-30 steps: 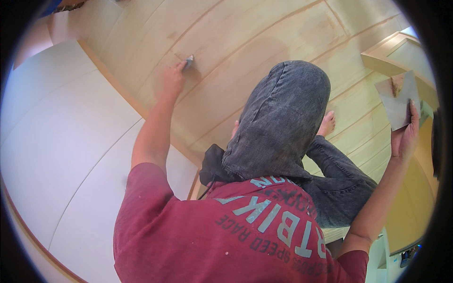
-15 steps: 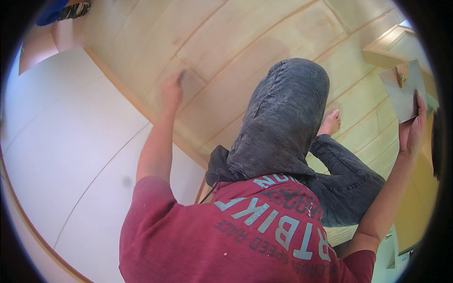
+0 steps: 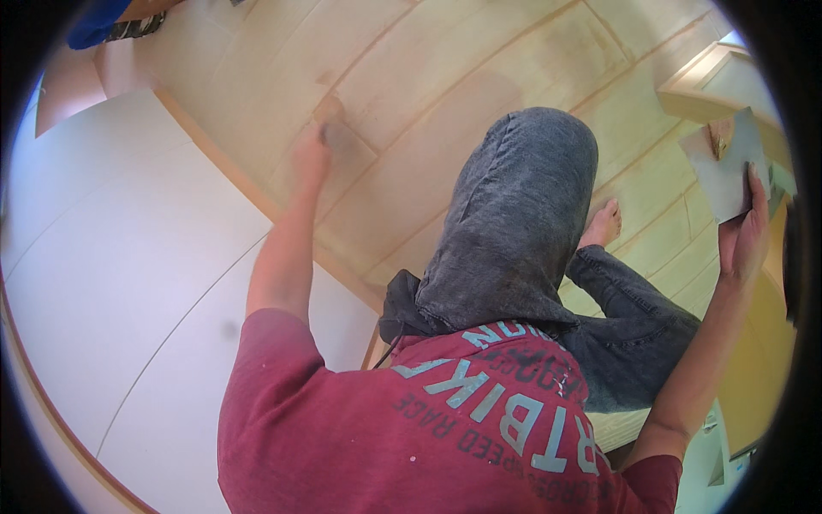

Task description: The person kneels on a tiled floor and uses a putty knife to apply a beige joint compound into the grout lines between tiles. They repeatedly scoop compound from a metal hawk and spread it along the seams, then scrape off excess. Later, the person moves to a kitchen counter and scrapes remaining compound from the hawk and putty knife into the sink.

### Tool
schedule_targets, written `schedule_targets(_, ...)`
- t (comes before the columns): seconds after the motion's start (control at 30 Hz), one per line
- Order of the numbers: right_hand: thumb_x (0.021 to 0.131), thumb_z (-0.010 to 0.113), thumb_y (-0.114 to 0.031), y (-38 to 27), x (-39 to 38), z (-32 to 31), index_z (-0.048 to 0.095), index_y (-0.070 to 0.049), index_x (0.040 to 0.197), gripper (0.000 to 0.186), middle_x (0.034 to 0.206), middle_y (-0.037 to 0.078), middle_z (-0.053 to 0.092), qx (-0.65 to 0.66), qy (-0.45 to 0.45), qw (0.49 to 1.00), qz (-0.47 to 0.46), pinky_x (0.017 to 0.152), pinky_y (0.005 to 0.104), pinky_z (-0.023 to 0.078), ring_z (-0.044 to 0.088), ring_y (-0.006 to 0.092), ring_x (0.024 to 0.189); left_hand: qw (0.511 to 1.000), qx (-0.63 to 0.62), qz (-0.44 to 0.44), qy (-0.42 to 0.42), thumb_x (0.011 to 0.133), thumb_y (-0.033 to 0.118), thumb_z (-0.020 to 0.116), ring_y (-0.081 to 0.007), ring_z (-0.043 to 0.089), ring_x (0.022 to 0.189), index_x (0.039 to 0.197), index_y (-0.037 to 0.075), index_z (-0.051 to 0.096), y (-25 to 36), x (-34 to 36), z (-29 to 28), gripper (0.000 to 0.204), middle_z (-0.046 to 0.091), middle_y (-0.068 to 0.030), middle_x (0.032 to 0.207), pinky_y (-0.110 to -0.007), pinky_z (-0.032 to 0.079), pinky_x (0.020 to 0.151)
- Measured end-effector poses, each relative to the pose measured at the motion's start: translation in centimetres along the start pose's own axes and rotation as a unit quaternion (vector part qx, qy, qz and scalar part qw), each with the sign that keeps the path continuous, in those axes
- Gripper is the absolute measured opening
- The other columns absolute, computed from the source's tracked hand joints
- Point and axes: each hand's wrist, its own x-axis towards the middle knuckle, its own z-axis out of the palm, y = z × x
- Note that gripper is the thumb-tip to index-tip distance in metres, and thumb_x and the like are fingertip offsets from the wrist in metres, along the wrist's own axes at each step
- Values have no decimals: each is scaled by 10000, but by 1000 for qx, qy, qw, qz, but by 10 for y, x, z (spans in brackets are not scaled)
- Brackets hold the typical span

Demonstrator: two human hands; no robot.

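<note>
My left hand [image 3: 312, 150], blurred, is closed on a small putty knife [image 3: 334, 120] at the pale plank floor [image 3: 437, 137] with brownish seams; a smudge of brown filler [image 3: 328, 107] lies by the blade. My right hand [image 3: 743, 227] is raised at the right, gripping a square grey metal plate [image 3: 726, 180] with a lump of brown filler [image 3: 719, 135] on its upper part.
My bent knee [image 3: 531, 163] in grey jeans and my bare foot [image 3: 604, 223] occupy the centre. White panels [image 3: 120, 283] edged with wood trim line the left. A wooden framed fixture [image 3: 693, 86] stands at upper right, and a blue, partly hidden object [image 3: 90, 26] is at top left.
My left hand has shifted slightly up and left along the seam, where brown filler now shows. My right hand and plate have risen a little since a second ago.
</note>
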Motion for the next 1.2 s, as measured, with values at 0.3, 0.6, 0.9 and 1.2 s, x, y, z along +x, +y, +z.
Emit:
schedule_targets(0.3,1082,534,-224,8,19,-13,551,15,1429,422,1494,119,540,-10,14,999,-46,1209,395,355,501,241,1389,997,30,23,-68,1016,219,513,-408,658,1067,1307,197,695,21,89,19,343,707,-184,1138,-497,525,896)
schedule_targets(0.6,1045,599,-215,7,13,-10,578,46,1388,432,1441,124,581,0,-55,997,-46,1154,388,413,565,237,1313,990,42,124,-55,901,81,577,-363,674,996,1295,191,706,51,-37,51,429,703,-151,1098,-486,536,868)
schedule_targets(0.9,1063,566,-208,13,-19,13,566,46,1393,416,1392,118,610,-1,-119,993,24,1131,380,430,570,220,1290,994,-87,19,-60,995,172,547,-388,684,1012,1307,179,680,41,-49,41,339,731,-170,1123,-479,542,870)
schedule_targets(1.2,1030,621,-202,28,-34,29,551,52,1368,428,1337,154,624,-44,-103,992,54,1082,393,461,610,258,1234,994,-36,-73,67,1034,229,509,-389,665,1079,1316,186,681,44,73,-7,333,708,-145,1170,-500,534,889)
